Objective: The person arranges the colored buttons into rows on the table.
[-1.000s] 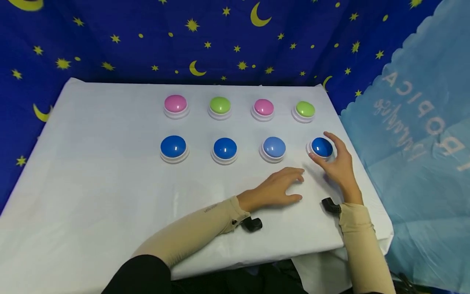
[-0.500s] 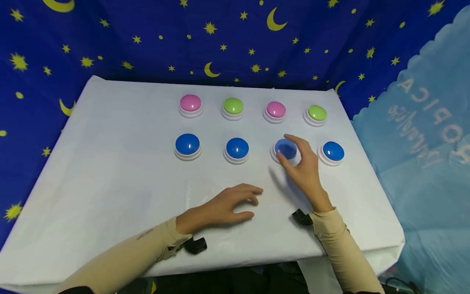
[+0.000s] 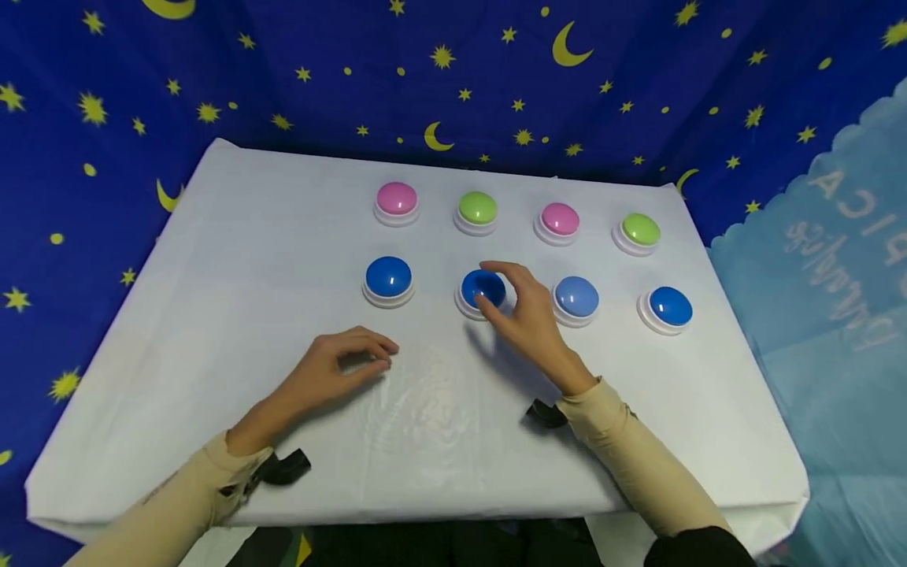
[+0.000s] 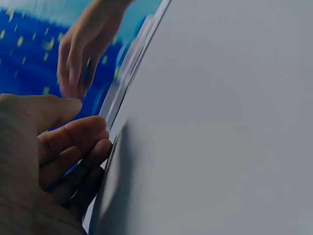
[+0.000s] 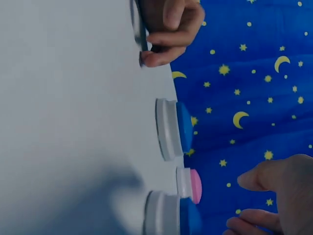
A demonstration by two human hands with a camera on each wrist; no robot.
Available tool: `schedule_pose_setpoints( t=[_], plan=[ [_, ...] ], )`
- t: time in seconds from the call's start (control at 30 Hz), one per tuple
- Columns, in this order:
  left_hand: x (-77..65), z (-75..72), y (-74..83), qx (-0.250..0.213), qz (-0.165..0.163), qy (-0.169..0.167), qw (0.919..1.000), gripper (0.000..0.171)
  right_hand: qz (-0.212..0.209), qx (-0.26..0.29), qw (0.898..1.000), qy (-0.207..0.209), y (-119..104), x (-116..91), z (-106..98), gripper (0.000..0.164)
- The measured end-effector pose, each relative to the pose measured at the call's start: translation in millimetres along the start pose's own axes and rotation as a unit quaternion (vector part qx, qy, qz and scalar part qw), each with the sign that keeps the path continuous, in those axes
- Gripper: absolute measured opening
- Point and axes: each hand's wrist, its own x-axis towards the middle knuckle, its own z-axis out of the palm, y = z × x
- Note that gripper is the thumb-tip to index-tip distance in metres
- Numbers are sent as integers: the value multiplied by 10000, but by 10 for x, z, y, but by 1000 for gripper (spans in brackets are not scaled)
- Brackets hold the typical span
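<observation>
In the head view my right hand hovers at a dark blue push button with a white base, thumb and forefinger parted over its dome. The right wrist view shows a gap between that hand's fingertips and the lower blue button. My left hand is low over the table, fingers loosely bent and holding nothing, just in front of the leftmost blue button. A light blue button sits right beside the right hand, and another dark blue one stands farther right.
Behind this row, two pink buttons alternate with two green buttons. All stand on a white-covered table. A blue starry cloth hangs behind, with a light blue cloth at the right.
My right hand has moved left along the front row, from the rightmost blue button past the light blue one to the dark blue one. My left hand has also shifted left.
</observation>
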Motion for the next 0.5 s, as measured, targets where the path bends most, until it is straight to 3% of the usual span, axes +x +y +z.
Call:
schedule_pose_setpoints(
  t=[0.13,0.23,0.33,0.5],
  plan=[
    [29,-379,-193,100,-726,516,9960,12,214,-12,9992,-350,-66,238,103,46],
    [139,-606,-341,298,-1165,908,9886,9,298,-42,9977,-599,-119,461,194,45],
    [330,-759,-501,602,-1398,1297,9798,12,414,-99,9957,-825,-157,692,281,46],
    [739,-884,-776,805,-1486,1873,9677,14,805,-311,9868,-1367,-161,1083,414,54]
  ],
)
